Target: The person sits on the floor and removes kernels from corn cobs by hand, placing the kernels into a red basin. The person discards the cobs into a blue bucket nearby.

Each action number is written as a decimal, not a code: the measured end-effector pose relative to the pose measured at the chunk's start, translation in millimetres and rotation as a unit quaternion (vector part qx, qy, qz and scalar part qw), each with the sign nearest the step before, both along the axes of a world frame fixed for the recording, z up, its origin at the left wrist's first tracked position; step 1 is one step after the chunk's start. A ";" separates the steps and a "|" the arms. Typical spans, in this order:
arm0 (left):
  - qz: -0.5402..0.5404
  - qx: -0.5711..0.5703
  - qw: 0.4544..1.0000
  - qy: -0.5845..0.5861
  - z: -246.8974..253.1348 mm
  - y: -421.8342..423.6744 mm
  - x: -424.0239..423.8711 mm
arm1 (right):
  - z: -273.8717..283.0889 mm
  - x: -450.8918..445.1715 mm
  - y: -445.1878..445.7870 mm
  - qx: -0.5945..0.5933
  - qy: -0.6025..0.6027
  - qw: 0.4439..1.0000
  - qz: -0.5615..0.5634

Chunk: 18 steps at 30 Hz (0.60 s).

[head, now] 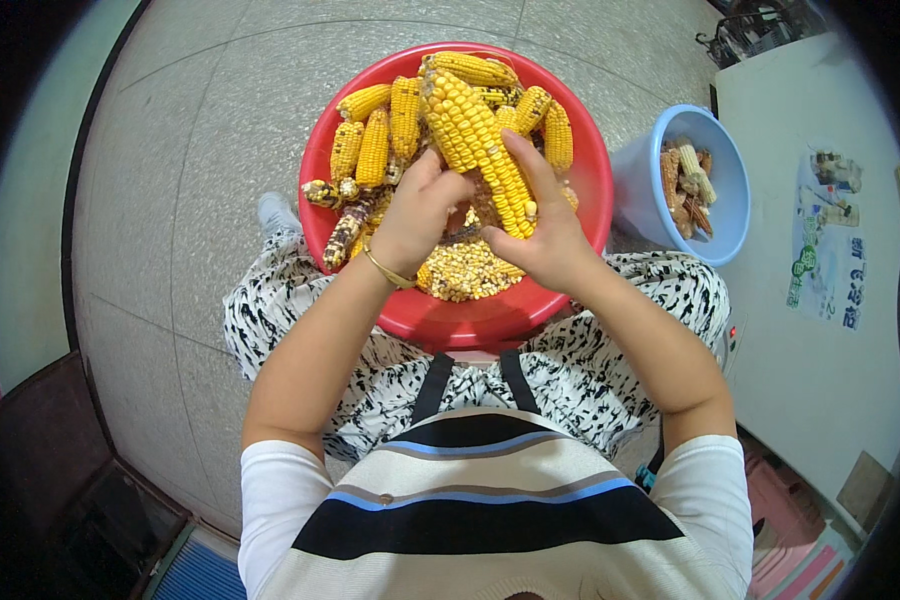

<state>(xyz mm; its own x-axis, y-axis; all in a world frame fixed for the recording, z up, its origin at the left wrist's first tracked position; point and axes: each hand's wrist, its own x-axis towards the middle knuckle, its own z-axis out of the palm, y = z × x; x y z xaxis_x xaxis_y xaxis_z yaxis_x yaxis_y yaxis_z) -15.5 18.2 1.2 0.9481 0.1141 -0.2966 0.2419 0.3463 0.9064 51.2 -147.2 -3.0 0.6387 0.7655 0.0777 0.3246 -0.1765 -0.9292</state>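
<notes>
A large ear of yellow corn [474,142] slants across the middle of the view, its tip pointing away from me. My right hand [544,221] grips its near end, with the thumb underneath and the fingers along the right side. My left hand [420,210] wears a gold-coloured bangle and is close against the ear's left side. Its fingers are curled, and their tips are partly hidden, so I cannot tell whether they hold anything. Below both hands sits a red plastic basin [457,328]. Loose corn kernels [469,271] are heaped in its near part, and several yellow and dark-speckled ears [373,148] line the far and left sides.
A light blue bucket [634,176] with bare cobs [694,180] in it stands right of the basin. Further right is a white cabinet-like surface [765,375] bearing a printed sticker. My legs in patterned trousers flank the basin on a grey speckled floor [142,225].
</notes>
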 end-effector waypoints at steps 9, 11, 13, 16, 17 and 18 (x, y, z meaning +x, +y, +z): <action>0.020 -0.165 0.986 0.005 9.8 -6.1 1.8 | 1.6 0.3 -1.2 0.005 -0.034 0.999 -0.012; 0.009 -0.148 0.988 0.032 20.8 -9.2 2.7 | -1.1 -0.5 -1.3 0.025 -0.039 0.999 -0.007; 0.018 -0.170 0.985 0.036 10.3 -9.2 -1.0 | -3.5 -1.8 0.0 0.038 -0.025 0.999 -0.007; 0.037 -0.199 0.979 0.028 9.2 -12.4 -1.9 | -4.9 -2.0 2.9 0.052 0.037 0.998 -0.018; 0.045 -0.208 0.977 0.024 10.1 -13.4 -1.8 | -2.2 -2.2 4.7 0.062 0.067 0.996 -0.022; 0.037 -0.215 0.976 -0.006 8.3 -12.3 1.4 | -0.5 -2.5 5.7 0.072 0.096 0.992 -0.026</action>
